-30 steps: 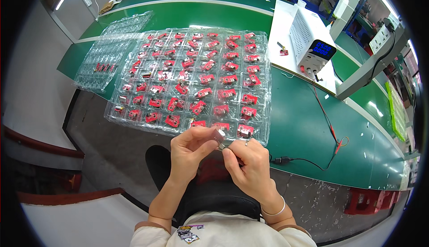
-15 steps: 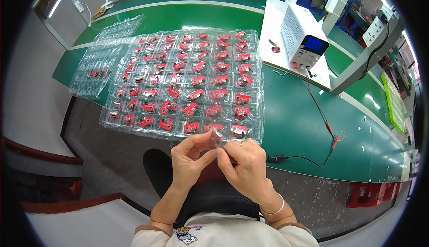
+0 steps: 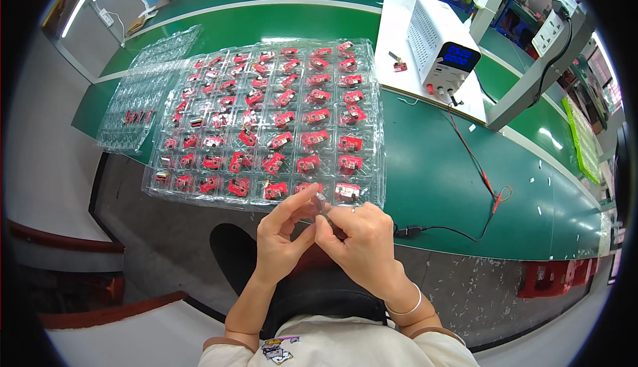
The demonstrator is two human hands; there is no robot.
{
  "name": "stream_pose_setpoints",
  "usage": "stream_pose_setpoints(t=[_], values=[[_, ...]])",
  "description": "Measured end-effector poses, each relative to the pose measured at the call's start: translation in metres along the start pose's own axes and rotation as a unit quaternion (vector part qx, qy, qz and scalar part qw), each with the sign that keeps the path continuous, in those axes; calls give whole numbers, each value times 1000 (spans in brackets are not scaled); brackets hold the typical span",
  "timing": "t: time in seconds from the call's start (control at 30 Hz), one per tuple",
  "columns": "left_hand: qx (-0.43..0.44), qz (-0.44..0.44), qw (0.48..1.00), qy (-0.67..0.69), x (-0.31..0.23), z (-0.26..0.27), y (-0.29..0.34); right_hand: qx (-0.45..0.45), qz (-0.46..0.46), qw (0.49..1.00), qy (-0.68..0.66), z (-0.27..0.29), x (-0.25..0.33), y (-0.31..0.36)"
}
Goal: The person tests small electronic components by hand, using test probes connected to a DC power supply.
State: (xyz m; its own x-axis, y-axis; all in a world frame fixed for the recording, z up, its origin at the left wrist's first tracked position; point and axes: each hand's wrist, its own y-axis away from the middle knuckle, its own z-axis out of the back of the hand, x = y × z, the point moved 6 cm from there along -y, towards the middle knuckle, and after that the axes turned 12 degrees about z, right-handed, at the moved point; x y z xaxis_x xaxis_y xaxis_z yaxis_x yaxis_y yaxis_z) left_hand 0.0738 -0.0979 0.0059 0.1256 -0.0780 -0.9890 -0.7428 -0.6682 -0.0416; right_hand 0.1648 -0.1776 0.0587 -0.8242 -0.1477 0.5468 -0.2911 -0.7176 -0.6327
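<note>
Just off the near edge of a clear plastic tray [image 3: 383, 168], both hands are brought together. My left hand [image 3: 284, 237] has thumb and fingers closed around a small flat shiny piece [image 3: 319, 201], whose kind I cannot make out. My right hand [image 3: 359, 244] is pinched against it from the other side, with something dark partly hidden under its fingers. Beside its knuckles lies a black cable connector [image 3: 410, 231]; whether it joins what I hold is hidden. Small red circuit boards [image 3: 273, 190] sit in the tray's compartments, some with metal parts.
A second clear tray [image 3: 126, 88] lies at the left, holding a few red pieces. On a white board [image 3: 392, 85] at the right stands a white power supply [image 3: 442, 41] with red and black leads [image 3: 475, 154]. A metal post [image 3: 525, 94] rises behind it.
The whole view has shifted slightly, moving the table and trays a little left. My hands stay together; the shiny piece has tilted, and my left fingers reach slightly higher beside it.
</note>
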Motion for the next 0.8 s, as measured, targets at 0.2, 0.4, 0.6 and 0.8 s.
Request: stream_pose_setpoints(t=[0.2,0.4,0.6,0.8], values=[[-3,-15,1000,-19,-3,-1,-1,-1,-13,1000,-5,0,-2,0],[1,-9,1000,-15,-6,-1,-1,14,-13,1000,1,-2,-2,-1],[-1,-10,998,-67,-7,-2,-4,10,-12,1000,-7,-2,-6,1],[-1,-17,996,-93,-11,1,-6,14,-18,1000,-17,-4,-6,0]])
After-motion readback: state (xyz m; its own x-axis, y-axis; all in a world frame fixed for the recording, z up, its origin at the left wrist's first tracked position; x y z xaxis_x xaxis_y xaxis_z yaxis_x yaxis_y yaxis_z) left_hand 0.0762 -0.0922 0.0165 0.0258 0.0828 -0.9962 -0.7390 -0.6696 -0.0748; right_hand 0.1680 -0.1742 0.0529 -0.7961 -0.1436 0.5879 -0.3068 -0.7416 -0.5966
